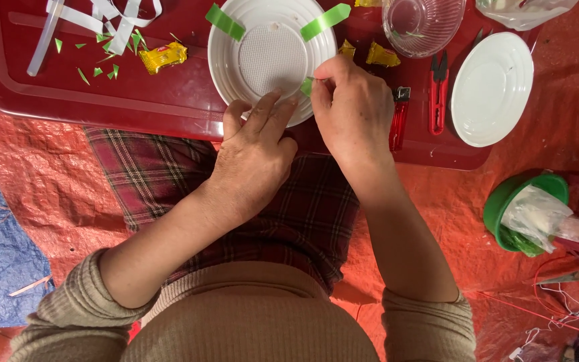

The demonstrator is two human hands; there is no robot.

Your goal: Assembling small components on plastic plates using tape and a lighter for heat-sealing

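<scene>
I see the white plate [271, 57] near the front edge of the red tray [169, 100], bare tray to its left, crowded on the right: lighter [400, 119], scissors [438, 94], second plate [491, 87], glass bowl [423, 23]. Left hand [252, 157] lies flat, fingers pressing the plate's near rim. Right hand [351, 110] pinches a green strip [307, 86] against that rim, just beside the left fingertips. Two more green strips [224, 22] stick out at the far rim

Crumpled yellow wrapper [163, 57] on the red tray [102, 94]; clear plastic bag [536, 216] in green bowl [504, 201].
</scene>
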